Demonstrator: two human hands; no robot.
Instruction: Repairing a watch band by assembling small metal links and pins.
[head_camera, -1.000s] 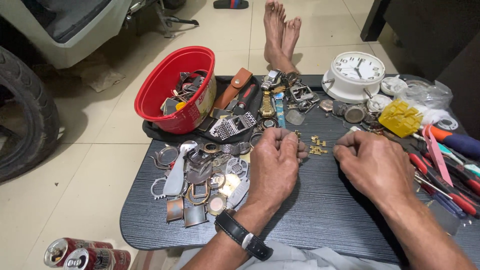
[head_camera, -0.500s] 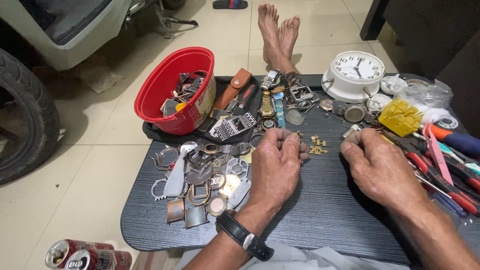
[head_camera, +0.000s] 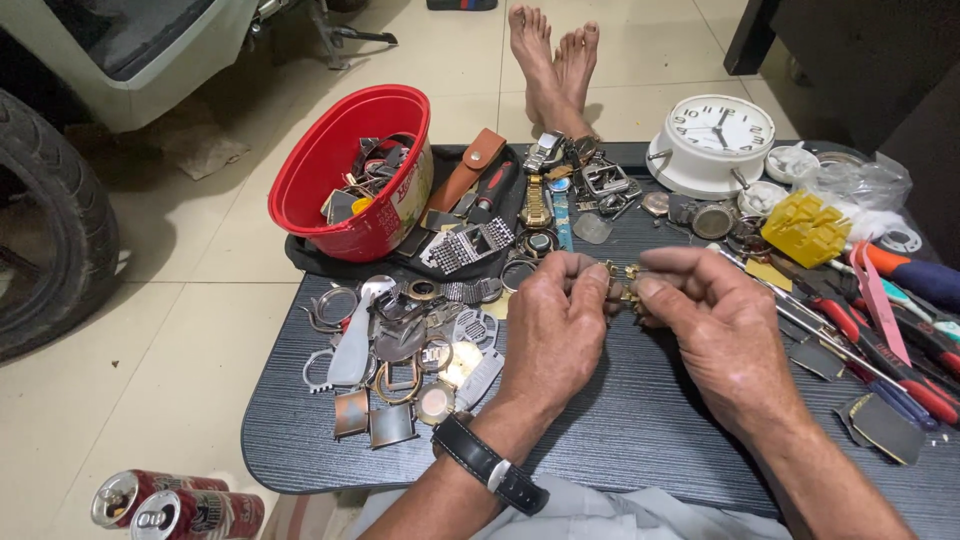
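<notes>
Left hand (head_camera: 555, 325) and right hand (head_camera: 715, 330) meet fingertip to fingertip over the dark worktop (head_camera: 640, 430), both pinched narrow on small brass parts (head_camera: 625, 288). Left of them, a pile of watch parts (head_camera: 400, 350). Farther back: red bowl (head_camera: 330, 180), white clock (head_camera: 715, 140).

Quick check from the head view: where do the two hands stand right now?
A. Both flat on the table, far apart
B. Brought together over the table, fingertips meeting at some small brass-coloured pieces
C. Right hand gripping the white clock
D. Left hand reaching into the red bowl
B: the left hand and right hand meet fingertip to fingertip at the small brass-coloured pieces, away from the red bowl and white clock.
</notes>
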